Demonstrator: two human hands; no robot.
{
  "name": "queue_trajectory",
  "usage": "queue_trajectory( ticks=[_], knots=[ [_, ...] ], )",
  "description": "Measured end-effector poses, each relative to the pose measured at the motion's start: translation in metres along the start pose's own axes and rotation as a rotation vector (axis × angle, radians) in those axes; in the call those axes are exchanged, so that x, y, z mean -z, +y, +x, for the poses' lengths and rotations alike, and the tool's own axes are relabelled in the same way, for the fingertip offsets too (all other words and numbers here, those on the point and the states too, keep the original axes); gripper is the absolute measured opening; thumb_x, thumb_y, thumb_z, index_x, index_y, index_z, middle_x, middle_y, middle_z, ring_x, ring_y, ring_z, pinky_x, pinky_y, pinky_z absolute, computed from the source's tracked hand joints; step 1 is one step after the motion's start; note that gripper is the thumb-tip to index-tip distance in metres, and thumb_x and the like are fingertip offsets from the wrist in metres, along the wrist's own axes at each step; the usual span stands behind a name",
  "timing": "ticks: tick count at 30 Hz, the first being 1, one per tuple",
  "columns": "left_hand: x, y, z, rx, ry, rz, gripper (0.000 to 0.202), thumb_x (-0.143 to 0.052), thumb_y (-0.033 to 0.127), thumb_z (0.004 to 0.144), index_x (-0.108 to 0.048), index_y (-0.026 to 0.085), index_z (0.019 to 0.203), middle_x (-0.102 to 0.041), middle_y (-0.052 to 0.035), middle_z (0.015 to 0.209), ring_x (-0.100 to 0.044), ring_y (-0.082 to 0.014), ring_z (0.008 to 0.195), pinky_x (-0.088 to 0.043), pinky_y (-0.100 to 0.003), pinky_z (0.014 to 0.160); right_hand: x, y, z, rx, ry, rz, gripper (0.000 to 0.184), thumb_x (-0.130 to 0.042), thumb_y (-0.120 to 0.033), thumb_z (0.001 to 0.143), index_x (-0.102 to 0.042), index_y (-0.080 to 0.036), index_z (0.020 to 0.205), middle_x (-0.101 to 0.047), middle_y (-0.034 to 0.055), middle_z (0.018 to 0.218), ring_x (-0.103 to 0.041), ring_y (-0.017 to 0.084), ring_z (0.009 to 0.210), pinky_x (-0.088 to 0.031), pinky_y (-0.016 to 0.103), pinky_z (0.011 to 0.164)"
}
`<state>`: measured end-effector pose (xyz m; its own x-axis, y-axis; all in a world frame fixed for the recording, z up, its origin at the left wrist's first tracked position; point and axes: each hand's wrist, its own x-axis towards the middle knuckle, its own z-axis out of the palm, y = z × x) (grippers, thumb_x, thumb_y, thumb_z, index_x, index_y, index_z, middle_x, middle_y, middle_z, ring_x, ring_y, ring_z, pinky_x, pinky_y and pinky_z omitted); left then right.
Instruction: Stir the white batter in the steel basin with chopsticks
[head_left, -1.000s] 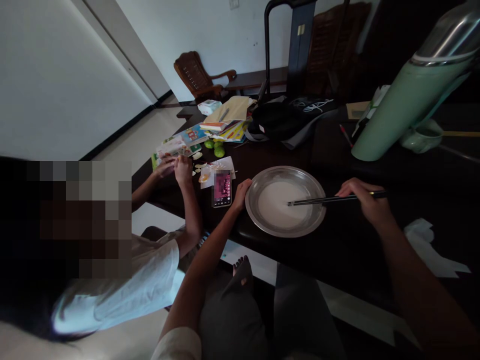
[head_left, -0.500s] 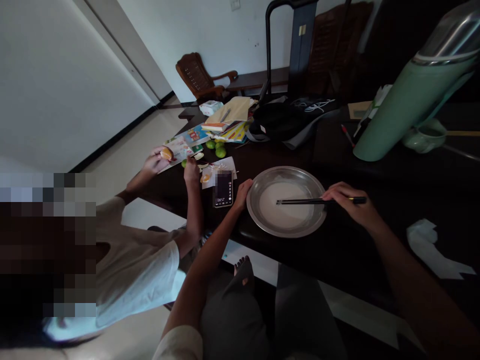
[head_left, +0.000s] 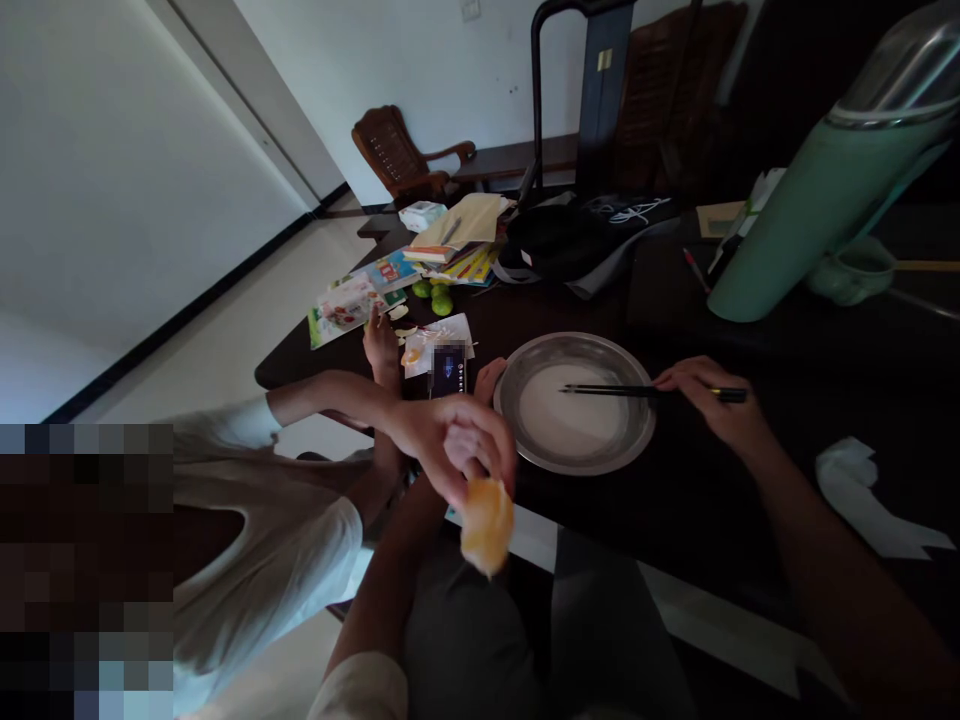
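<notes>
My right hand (head_left: 701,385) is closed round a pair of dark chopsticks (head_left: 611,391), whose tips reach over the pale, milky content (head_left: 559,425) of a wide metal basin (head_left: 517,445). At the basin's left rim, my left hand (head_left: 491,376) holds the edge, its lower part and wrist covered by another person's hand. That person's hand (head_left: 450,440) stretches across my left forearm, pinching a piece of peeled orange (head_left: 487,525) out over my lap. A phone (head_left: 448,372) with a lit screen lies left of my left hand, partly hidden.
Green limes (head_left: 441,302), peelings on white paper (head_left: 454,328) and a stack of books (head_left: 457,240) lie farther back. Beyond the basin is a black bag (head_left: 559,245). On the right stand a tall green thermos (head_left: 814,205) and a cup (head_left: 855,272); crumpled tissue (head_left: 855,490) lies nearer.
The other person's hand with the orange has swung from the far left to in front of me, over my left arm. My right hand and the chopsticks have shifted slightly.
</notes>
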<state>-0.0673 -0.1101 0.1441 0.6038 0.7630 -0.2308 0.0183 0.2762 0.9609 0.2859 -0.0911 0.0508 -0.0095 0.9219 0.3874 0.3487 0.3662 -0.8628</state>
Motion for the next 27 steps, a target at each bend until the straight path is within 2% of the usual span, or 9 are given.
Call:
queue_trajectory(
  ticks=[1,2,4,7,11,16,22,24,27],
  knots=[
    [-0.009,0.018,-0.013,0.15,-0.371,-0.028,0.029,-0.085,0.041,0.07,-0.074,0.02,0.086,-0.07,-0.0042,0.077,-0.072,-0.0221,0.076,-0.06,-0.032,0.065,0.002,0.001,0.0,-0.015,0.045,0.005,0.037,-0.059,-0.055,0.092,-0.073,-0.03,0.07,-0.072,0.0043,0.08,-0.066,0.025,0.085,-0.052,0.045,0.085],
    [-0.018,0.037,-0.021,0.246,-0.624,-0.05,0.036,-0.088,0.042,0.066,-0.075,0.02,0.09,-0.074,-0.005,0.083,-0.074,-0.0225,0.079,-0.062,-0.032,0.068,0.004,0.001,0.0,-0.029,0.073,0.018,0.039,-0.058,-0.054,0.094,-0.072,-0.03,0.066,-0.071,0.0041,0.078,-0.065,0.025,0.082,-0.051,0.044,0.084],
    [-0.038,0.069,-0.026,0.25,-0.755,-0.059,0.035,-0.085,0.042,0.071,-0.076,0.02,0.096,-0.076,-0.0055,0.092,-0.075,-0.0199,0.083,-0.063,-0.028,0.075,0.005,0.001,-0.001,-0.044,0.063,0.053,0.043,-0.055,-0.054,0.095,-0.069,-0.03,0.062,-0.069,0.0041,0.075,-0.064,0.025,0.079,-0.051,0.043,0.081],
    [-0.061,0.091,-0.017,0.168,-0.752,-0.079,0.032,-0.082,0.043,0.076,-0.077,0.02,0.097,-0.077,-0.0059,0.095,-0.076,-0.0197,0.085,-0.064,-0.026,0.078,-0.003,-0.003,0.0,-0.029,-0.057,0.077,0.041,-0.058,-0.058,0.092,-0.072,-0.031,0.065,-0.071,0.0044,0.078,-0.066,0.025,0.08,-0.053,0.043,0.081],
    [-0.069,0.081,-0.007,0.261,-0.849,-0.064,0.028,-0.084,0.039,0.072,-0.078,0.022,0.093,-0.077,-0.0065,0.095,-0.076,-0.0222,0.09,-0.064,-0.027,0.081,-0.011,-0.002,0.002,-0.024,-0.09,0.054,0.037,-0.062,-0.06,0.089,-0.076,-0.03,0.072,-0.073,0.0055,0.083,-0.067,0.026,0.087,-0.055,0.046,0.085],
    [-0.065,0.065,-0.008,0.234,-0.772,0.012,0.03,-0.087,0.035,0.064,-0.079,0.027,0.092,-0.077,-0.0049,0.104,-0.075,-0.0224,0.101,-0.063,-0.023,0.075,-0.005,0.012,0.003,-0.08,0.072,-0.003,0.036,-0.058,-0.057,0.092,-0.072,-0.035,0.068,-0.071,0.005,0.08,-0.066,0.029,0.084,-0.053,0.05,0.086],
    [-0.06,0.062,-0.009,0.013,-0.783,0.015,0.024,-0.081,0.029,0.072,-0.077,0.036,0.095,-0.077,0.0041,0.097,-0.074,-0.0174,0.103,-0.062,-0.021,0.082,-0.022,0.011,0.001,-0.05,-0.067,0.063,0.04,-0.061,-0.061,0.089,-0.073,-0.031,0.065,-0.072,0.0042,0.077,-0.067,0.026,0.083,-0.055,0.045,0.083],
    [-0.052,0.054,-0.011,-0.022,-0.739,0.045,0.03,-0.082,0.032,0.07,-0.076,0.037,0.099,-0.077,0.0046,0.094,-0.074,-0.0179,0.102,-0.061,-0.022,0.082,-0.02,0.012,0.002,-0.033,-0.054,0.03,0.036,-0.062,-0.058,0.089,-0.075,-0.03,0.071,-0.073,0.0045,0.081,-0.067,0.026,0.086,-0.053,0.045,0.086],
    [-0.031,0.027,-0.008,-0.038,-0.587,0.067,0.039,-0.084,0.038,0.07,-0.075,0.036,0.107,-0.077,0.0023,0.093,-0.074,-0.0195,0.101,-0.061,-0.022,0.075,-0.009,0.013,0.002,-0.024,0.092,0.022,0.036,-0.061,-0.051,0.093,-0.073,-0.03,0.067,-0.071,0.0054,0.076,-0.065,0.026,0.082,-0.05,0.045,0.085]
  ],
)
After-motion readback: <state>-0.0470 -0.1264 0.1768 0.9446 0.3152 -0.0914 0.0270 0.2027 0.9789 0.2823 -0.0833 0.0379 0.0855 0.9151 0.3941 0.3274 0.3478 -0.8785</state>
